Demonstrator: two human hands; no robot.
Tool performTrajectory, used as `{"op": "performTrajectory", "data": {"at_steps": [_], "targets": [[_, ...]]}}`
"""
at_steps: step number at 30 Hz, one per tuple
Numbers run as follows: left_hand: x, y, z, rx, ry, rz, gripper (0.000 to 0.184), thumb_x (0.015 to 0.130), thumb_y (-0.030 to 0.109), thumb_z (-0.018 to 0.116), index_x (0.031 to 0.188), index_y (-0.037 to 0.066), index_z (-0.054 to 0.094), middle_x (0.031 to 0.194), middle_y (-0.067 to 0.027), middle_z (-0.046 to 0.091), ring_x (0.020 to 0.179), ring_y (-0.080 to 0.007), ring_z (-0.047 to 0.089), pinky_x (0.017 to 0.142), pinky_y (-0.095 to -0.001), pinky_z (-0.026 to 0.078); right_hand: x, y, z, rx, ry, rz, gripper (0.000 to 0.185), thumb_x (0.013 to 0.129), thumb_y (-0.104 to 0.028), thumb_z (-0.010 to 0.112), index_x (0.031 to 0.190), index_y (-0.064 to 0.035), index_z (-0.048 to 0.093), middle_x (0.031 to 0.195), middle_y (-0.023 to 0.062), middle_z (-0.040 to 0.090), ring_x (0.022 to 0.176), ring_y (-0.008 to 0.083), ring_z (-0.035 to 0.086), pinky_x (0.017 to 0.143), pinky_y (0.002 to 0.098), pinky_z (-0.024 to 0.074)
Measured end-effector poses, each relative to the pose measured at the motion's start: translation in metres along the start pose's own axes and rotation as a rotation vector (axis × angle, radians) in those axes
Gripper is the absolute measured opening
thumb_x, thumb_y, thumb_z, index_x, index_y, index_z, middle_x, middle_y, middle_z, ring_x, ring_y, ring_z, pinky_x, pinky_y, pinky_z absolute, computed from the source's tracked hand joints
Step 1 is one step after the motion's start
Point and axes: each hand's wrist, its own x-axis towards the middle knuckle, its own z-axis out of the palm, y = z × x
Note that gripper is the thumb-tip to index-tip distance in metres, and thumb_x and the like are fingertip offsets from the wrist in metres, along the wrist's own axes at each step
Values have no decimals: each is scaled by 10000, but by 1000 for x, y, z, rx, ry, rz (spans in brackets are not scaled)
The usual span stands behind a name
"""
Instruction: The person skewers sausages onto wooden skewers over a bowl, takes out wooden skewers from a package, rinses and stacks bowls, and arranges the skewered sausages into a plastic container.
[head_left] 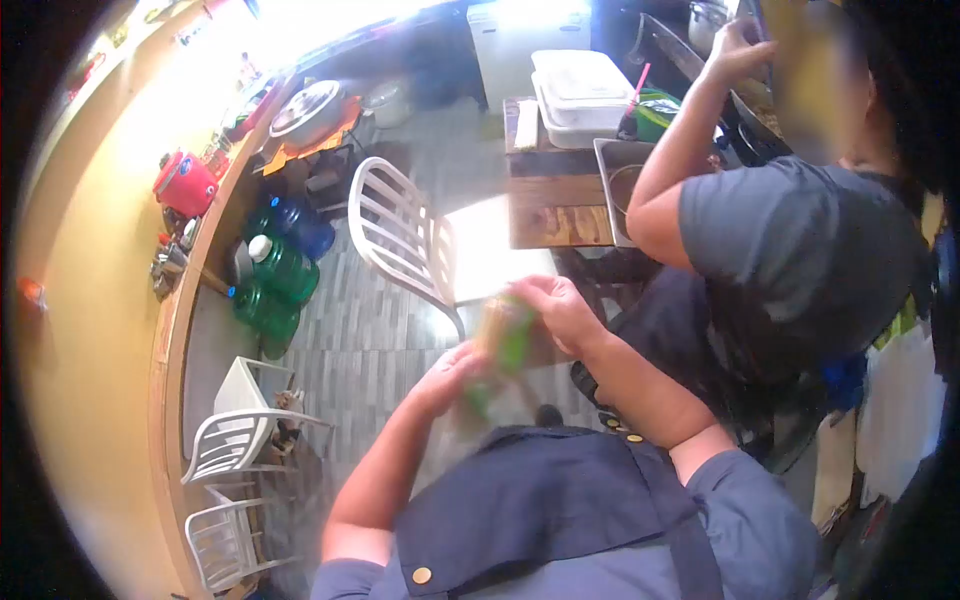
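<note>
Between my two hands, in front of my dark apron, is a green and tan packet-like thing, smeared by motion so its print cannot be read. My left hand has its fingers closed on the lower left side of it. The fingers of my right hand pinch its upper right edge. Just beyond my hands stands a white slatted chair with a brightly lit seat.
A co-worker in a grey shirt stands close on my right, one hand raised. Ahead is a wooden table with white lidded tubs. Green water jugs sit under the left counter, a red drink cooler above. White chairs stand lower left.
</note>
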Motion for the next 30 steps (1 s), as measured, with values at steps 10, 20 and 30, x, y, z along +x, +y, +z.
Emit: {"op": "performTrajectory", "data": {"at_steps": [10, 20, 30], "targets": [[40, 36, -43, 58, 202, 135, 410, 904, 197, 507, 1266, 33, 406, 1119, -24, 526, 1012, -111, 487, 890, -278, 388, 53, -10, 10, -112, 116, -61, 182, 877, -154, 543, 895, -3, 643, 816, -10, 616, 758, 60, 533, 695, 222, 445], [85, 85, -116, 422, -189, 13, 369, 922, 250, 481, 1214, 24, 472, 1089, -31, 543, 1010, -115, 479, 893, -288, 387, 75, -25, 22, -303, 341, -183, 137, 846, -108, 559, 923, -11, 620, 899, 66, 618, 859, 141, 563, 806, 278, 442], [110, 103, -139, 498, -309, -30, 356, 924, 218, 471, 1219, 19, 476, 1078, -48, 560, 981, -124, 501, 874, -296, 414, 79, -35, 37, -1578, 270, -512, 273, 733, -86, 606, 1000, -80, 551, 935, 110, 543, 899, 264, 567, 775, 347, 473]]}}
